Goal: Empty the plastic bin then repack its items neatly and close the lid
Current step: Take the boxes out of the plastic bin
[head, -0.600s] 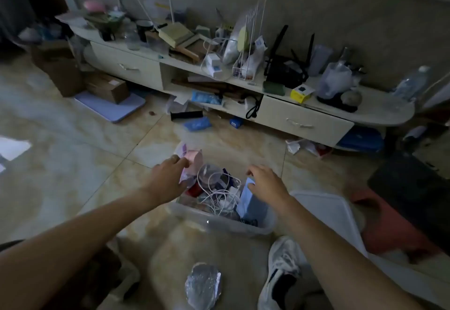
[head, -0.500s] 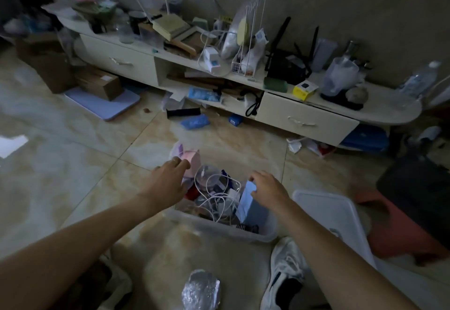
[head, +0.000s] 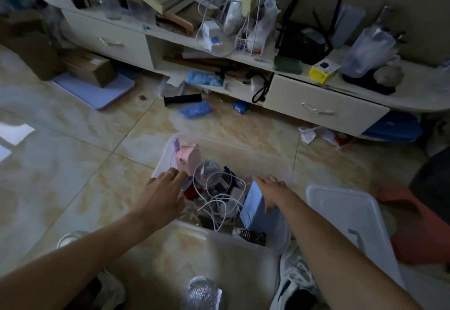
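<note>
A clear plastic bin (head: 280, 244) stands on the tiled floor between my arms. Inside it lie a pink gadget (head: 188, 157), tangled white cables (head: 219, 200), a blue box (head: 253, 202) and a black toothed clip (head: 252, 235). My left hand (head: 165, 190) reaches over the bin's left rim with its fingers stretched out, their tips touching the base of the pink gadget. My right hand (head: 271, 190) is over the top edge of the blue box, fingers behind it and thumb on its front. The bin's lid (head: 345, 212) lies flat on the floor to the right.
A low white cabinet (head: 316, 105) crowded with clutter runs along the wall behind the bin. Cardboard boxes (head: 90, 68), a blue packet (head: 194, 110) and a black tube (head: 182, 99) lie on the floor. My white shoe (head: 292, 283) is beside the bin, a foil-like lump (head: 203, 292) near me.
My view has moved closer to the bin. My left fingers have straightened at the pink gadget. My right hand has stayed on the blue box.
</note>
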Motion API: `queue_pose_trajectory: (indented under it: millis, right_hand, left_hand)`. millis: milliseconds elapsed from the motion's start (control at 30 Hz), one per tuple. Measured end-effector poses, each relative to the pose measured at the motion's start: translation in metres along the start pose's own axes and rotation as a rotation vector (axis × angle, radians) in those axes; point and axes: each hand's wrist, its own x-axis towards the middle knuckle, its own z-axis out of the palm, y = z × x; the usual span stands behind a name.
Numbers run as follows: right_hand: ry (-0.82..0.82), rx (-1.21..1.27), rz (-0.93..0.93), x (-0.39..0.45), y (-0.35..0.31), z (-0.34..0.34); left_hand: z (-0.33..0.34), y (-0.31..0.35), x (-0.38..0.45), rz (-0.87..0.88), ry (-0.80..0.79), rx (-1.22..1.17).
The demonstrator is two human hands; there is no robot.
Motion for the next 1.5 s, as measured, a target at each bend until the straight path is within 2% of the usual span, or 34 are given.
queue_pose_trajectory:
  millis: [367,533,733,933,1133,1200,1333,1500]
  right_hand:
    - [0.184,-0.201,-0.039,-0.019,0.001,0.001]
    - [0.306,-0.124,-0.008,-0.053,0.001,0.005]
    - [0.474,0.054,0.034,-0.116,0.023,-0.042]
    - [0.681,0.293,0.169,-0.153,0.076,-0.1]
    - [0.905,0.495,0.508,-0.115,0.113,-0.087]
    - [0.886,0.576,0.619,-0.087,0.116,-0.07]
    - [0.717,0.86,0.815,-0.028,0.121,-0.045]
    - [0.562,1.095,0.922,0.033,0.122,0.003]
  left_hand:
    - [0.0,0.006,0.001,0.017,-0.032,0.03]
    - [-0.007,0.024,0.004,0.034,0.002,-0.062]
    - [-0.017,0.053,0.012,0.117,0.055,-0.144]
    - [-0.023,0.061,0.033,0.141,0.103,-0.098]
    - [-0.017,0.061,0.087,0.155,0.029,0.033]
    - [-0.001,0.062,0.105,0.144,0.007,0.006]
    - [0.048,0.052,0.132,0.178,-0.036,-0.065]
    - [0.102,0.03,0.15,0.207,-0.066,-0.024]
